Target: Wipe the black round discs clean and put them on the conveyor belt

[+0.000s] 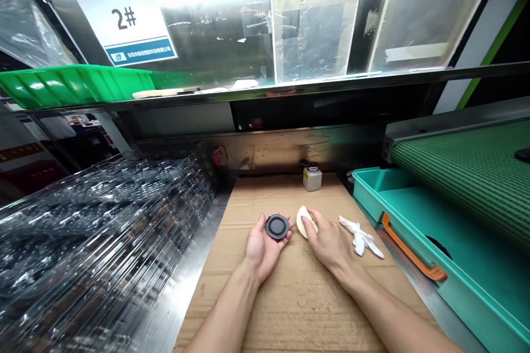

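A round dark grey disc with a raised ring (277, 226) rests in my left hand (261, 251), palm up, with the fingers curled round its edge. My right hand (330, 240) pinches a cream-coloured round pad (303, 222) between thumb and fingers, a short way to the right of the disc and apart from it. Both hands are above a sheet of brown cardboard (306, 309). To the right of my right hand lie crumpled white finger cots or glove pieces (361, 237). Beyond the hands stands a small whitish bottle (312, 177) with its dark cap flipped up.
Stacked clear plastic trays (103, 220) fill the left side. On the right, a teal bin (467, 281) with an orange handle (409, 251) sits below a green conveyor belt (472, 149). A metal shelf overhead carries a green basket (78, 85) and a brush-like tool (159, 93).
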`<state>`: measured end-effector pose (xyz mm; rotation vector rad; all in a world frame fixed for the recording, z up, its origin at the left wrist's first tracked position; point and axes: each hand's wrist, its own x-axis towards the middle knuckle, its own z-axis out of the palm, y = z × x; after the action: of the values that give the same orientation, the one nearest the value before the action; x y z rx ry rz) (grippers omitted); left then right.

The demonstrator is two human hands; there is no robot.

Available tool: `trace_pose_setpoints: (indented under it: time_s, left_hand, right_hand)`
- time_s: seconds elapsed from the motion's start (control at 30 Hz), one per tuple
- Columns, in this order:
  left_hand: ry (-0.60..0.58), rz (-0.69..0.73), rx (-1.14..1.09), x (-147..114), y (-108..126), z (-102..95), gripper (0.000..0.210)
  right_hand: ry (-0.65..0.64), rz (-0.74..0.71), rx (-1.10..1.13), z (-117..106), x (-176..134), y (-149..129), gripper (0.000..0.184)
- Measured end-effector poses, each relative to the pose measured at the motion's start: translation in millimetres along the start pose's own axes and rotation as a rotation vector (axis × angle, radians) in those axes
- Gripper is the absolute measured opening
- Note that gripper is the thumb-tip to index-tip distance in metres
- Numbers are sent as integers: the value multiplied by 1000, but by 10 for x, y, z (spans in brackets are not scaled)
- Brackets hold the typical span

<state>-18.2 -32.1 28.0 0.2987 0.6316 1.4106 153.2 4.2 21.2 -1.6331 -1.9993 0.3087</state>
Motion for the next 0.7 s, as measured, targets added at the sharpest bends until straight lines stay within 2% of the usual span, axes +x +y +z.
trace_pose_setpoints:
  time_s: [0.2,0.37,0.5,0.6,0.7]
  left_hand:
    - [-24,17,95,-42,-30,53,24]
    - [41,157,428,-71,-102,61,29]
    - [96,229,640,-82,-130,102,50]
    - [75,206,779,-176,-5,196,46]
    - [8,220,1016,-471,251,272,35]
  right_hand:
    - [0,9,-33,8,-6,-29,34]
    - [-10,1,-43,-3,3,-11,35]
    - [-3,13,-45,7,19,16,36]
    - [-5,11,-47,15,32,26,37]
    - [-11,21,-62,22,41,36,39]
